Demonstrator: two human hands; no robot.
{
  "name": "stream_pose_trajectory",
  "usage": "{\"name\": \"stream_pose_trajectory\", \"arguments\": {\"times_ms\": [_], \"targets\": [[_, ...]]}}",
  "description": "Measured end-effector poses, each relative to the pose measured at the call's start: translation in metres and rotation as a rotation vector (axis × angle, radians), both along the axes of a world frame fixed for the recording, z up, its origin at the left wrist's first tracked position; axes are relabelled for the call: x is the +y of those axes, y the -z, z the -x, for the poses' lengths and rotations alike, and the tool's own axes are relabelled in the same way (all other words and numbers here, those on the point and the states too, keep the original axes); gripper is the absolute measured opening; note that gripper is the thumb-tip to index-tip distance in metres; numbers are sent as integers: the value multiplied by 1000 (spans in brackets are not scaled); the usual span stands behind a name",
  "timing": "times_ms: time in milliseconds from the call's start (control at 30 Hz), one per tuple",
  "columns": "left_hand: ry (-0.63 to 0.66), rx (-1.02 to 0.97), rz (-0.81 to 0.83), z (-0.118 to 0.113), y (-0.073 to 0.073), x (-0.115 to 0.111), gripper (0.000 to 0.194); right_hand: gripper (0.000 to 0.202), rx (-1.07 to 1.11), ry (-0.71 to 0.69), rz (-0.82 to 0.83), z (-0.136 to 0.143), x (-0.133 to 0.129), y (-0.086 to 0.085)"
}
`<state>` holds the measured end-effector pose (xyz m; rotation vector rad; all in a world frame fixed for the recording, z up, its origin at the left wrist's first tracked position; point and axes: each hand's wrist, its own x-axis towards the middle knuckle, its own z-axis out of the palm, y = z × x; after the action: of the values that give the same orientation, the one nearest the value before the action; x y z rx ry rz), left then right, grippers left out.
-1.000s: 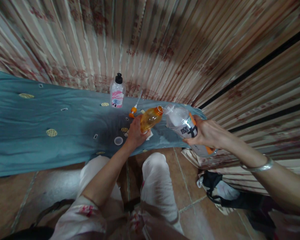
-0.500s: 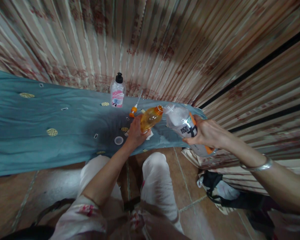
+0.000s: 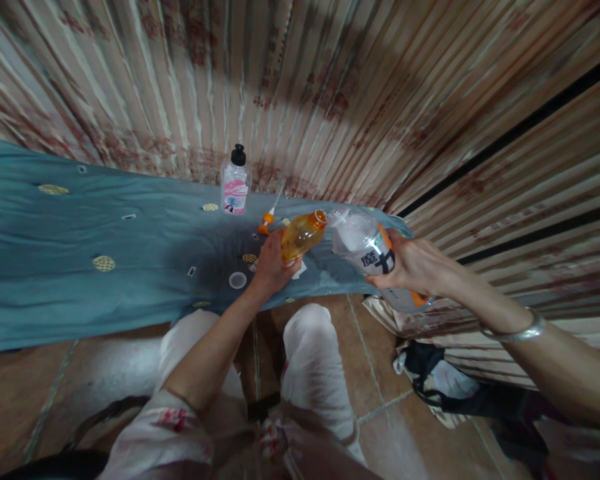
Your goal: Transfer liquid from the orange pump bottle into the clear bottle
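Hands (image 3: 271, 265) grip glossy amber bottle (image 3: 301, 238), clear-plastic bottle (image 3: 359, 241).

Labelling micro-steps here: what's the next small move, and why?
I'd probably line up the mouth of the amber bottle with the neck of the clear bottle before tipping either more: the left hand and right hand hold them neck to neck at an angle, and contact can't be told.

I'm seeing dim light, soft shadows lying mid teal cloth (image 3: 150, 233) and on the curtain (image 3: 290, 100) past its far edge. Floor (image 3: 115, 363) is glaring below the near edge; amber bottle (image 3: 301, 237) is glinting. Wide-angle is stretching outer folds.
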<state>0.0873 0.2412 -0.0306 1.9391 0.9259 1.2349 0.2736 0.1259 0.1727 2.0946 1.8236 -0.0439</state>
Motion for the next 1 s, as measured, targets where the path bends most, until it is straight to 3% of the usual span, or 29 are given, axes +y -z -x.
{"name": "stream_pose_trajectory", "arguments": {"times_ms": [1000], "targets": [[-38,-6,-111,-3,13,5,63,62,-24,16,-2,-2,2,3]]}}
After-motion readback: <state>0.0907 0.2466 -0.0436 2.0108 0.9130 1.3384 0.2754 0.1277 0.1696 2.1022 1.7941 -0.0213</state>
